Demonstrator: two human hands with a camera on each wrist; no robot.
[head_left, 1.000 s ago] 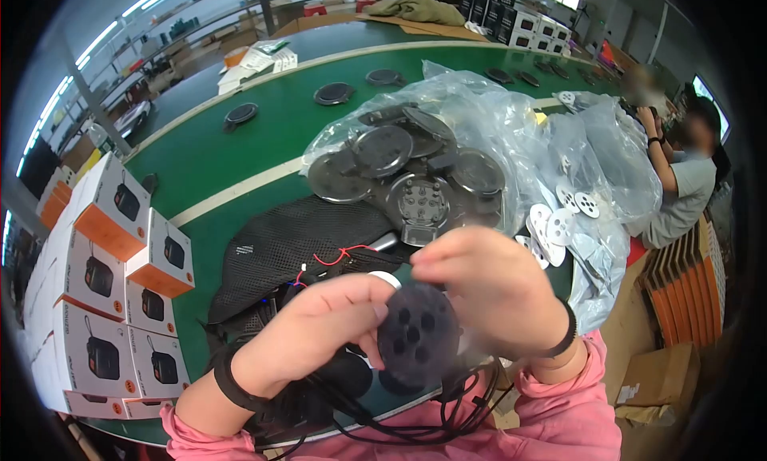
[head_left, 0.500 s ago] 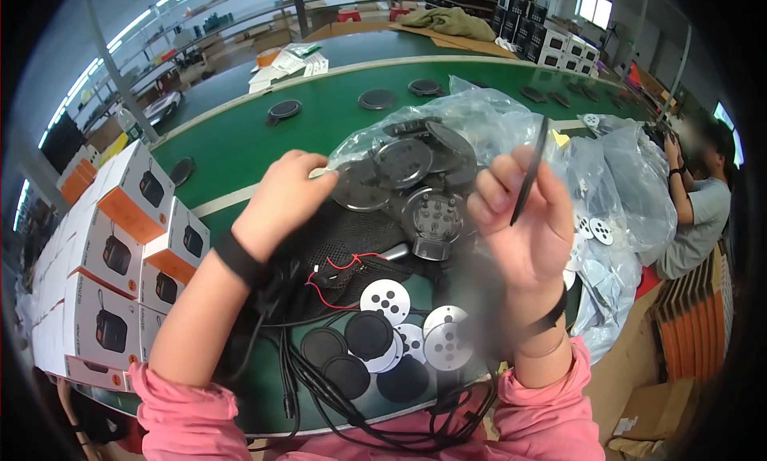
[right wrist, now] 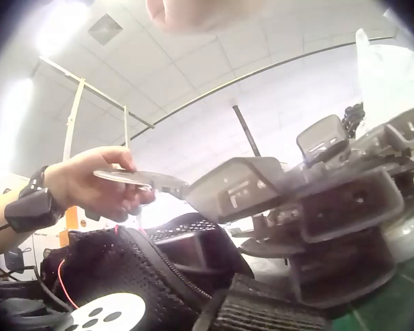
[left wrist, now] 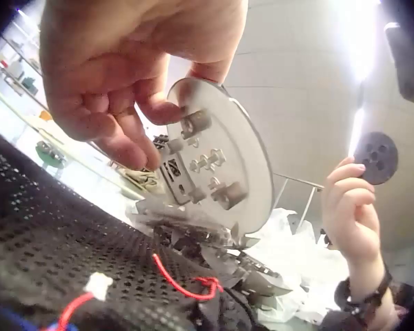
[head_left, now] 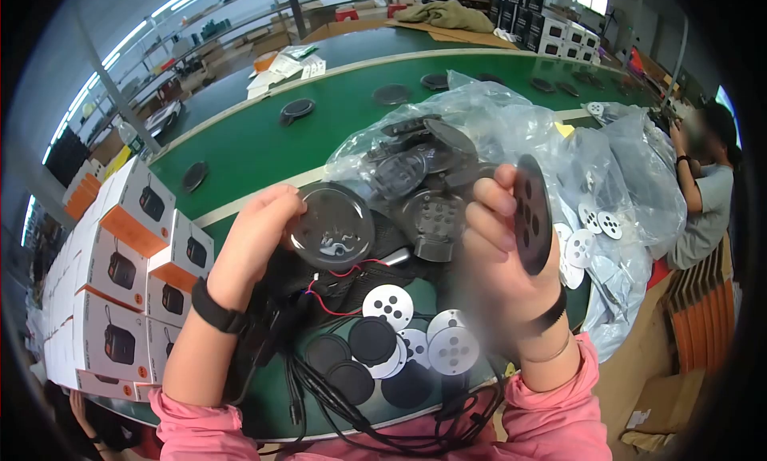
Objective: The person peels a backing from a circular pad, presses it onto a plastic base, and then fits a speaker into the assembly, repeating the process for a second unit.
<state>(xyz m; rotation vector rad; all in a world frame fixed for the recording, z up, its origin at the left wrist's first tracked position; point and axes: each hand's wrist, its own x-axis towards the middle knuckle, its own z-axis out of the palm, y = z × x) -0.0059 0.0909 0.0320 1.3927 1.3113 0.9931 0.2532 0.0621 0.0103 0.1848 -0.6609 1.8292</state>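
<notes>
My left hand [head_left: 260,233] pinches the edge of a round, smoky see-through plastic cover [head_left: 334,226], lifted over the black mesh bag. Posts and small fittings stand out from one face of this cover in the left wrist view. My right hand [head_left: 505,236], raised on the right, holds a thin black disc [head_left: 534,213] with several holes, its face turned partly to the left. Between the hands lies a pile of similar smoky covers [head_left: 435,213] on a clear plastic bag. White discs [head_left: 388,305] with holes and plain black discs [head_left: 372,340] lie in front of me.
Boxed products [head_left: 116,333] are stacked at the left. Black cables [head_left: 319,397] run along the near edge, and red wires [head_left: 331,309] cross the mesh bag. A crumpled plastic bag [head_left: 623,181] spreads to the right, beside another person [head_left: 703,189]. More round parts sit along the green belt [head_left: 240,149].
The hands came apart; the right raised the black disc and has since turned its face into view. My left hand reached to the pile and drew a cover toward me.
</notes>
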